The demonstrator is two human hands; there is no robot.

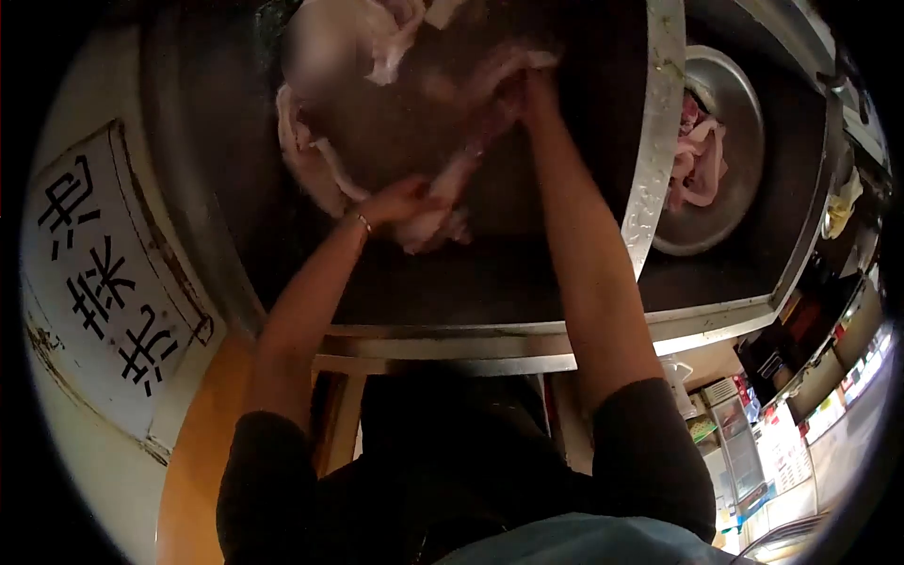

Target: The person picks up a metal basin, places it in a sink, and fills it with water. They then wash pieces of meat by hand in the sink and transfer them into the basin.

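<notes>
Both my hands are down in a dark metal sink, at one long piece of raw meat (459, 169) that runs diagonally between them. My left hand (403, 200) has its fingers closed round the lower part, and pale folds hang below it. Farther up and to the right, my right hand (535, 94) grips the upper end; its fingers are partly blurred. More pale meat (311, 160) lies along the sink's left side, and another pale piece (395, 38) is near the top.
Right of the metal divider (653, 141), a round metal bowl (749, 179) holds several strips of meat (699, 165). The sink's front rim (452, 344) crosses below my forearms. A handwritten sign (104, 282) is at the left; shelves (739, 443) stand lower right.
</notes>
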